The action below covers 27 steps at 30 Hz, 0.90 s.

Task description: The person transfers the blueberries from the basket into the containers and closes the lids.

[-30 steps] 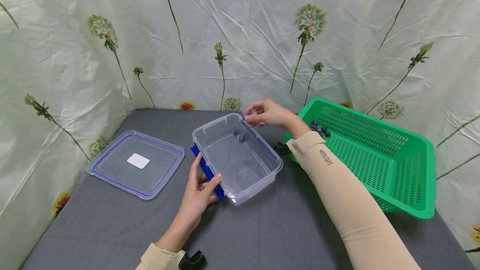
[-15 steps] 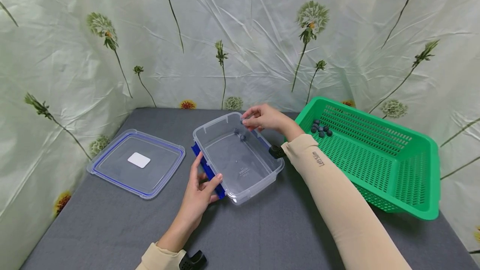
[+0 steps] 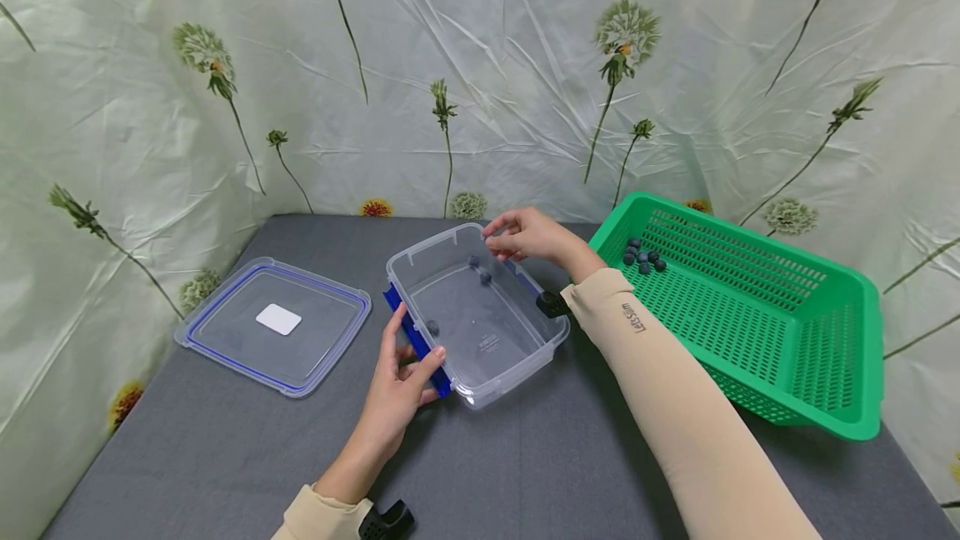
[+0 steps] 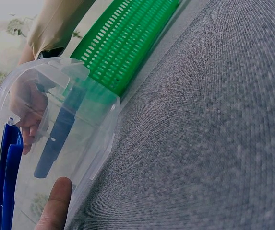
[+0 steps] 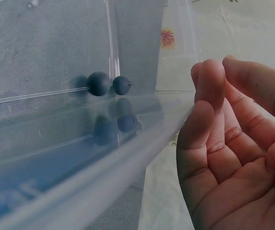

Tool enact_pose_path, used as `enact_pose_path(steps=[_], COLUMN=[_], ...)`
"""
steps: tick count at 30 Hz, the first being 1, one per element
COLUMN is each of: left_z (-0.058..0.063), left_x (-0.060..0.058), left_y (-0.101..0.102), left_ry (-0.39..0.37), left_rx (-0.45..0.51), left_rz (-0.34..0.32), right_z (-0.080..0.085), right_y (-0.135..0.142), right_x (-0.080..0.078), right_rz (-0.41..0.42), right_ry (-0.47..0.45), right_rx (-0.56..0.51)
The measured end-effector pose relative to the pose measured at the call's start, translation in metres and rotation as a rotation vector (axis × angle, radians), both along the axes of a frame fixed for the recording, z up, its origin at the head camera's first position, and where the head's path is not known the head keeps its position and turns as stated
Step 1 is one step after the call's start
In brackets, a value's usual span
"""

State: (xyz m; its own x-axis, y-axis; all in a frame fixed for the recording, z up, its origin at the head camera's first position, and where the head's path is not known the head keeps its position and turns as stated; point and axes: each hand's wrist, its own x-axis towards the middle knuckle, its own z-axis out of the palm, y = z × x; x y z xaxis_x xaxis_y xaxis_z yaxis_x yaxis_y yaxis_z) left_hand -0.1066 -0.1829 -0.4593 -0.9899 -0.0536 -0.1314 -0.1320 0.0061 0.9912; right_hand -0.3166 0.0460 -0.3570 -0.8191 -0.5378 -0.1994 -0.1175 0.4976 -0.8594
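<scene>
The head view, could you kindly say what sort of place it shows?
Probably a staged recording corner: a grey cloth-covered table before a pale, creased, flower-printed sheet, and a black wrist-worn device.

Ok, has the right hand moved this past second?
Yes: judged against the lid in the head view, the right hand shifted slightly left and down.

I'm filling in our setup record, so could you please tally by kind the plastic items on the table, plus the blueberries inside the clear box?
Clear box: 1
Lid: 1
Green basket: 1
Blueberries in the clear box: 3
Total: 6
</scene>
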Motion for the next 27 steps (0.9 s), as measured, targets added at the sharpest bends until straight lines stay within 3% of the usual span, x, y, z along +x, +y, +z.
enact_pose_path(steps=[27], left_z=[-0.0007], left_x=[-0.0002], left_y=[-0.0009], left_ry=[0.004], left_rx=[0.011], left_rz=[-0.008], right_z=[0.0067], right_y=[0.0087], right_x=[0.0006], right_rz=[0.070], right_ry=[-0.015], right_rx=[0.004])
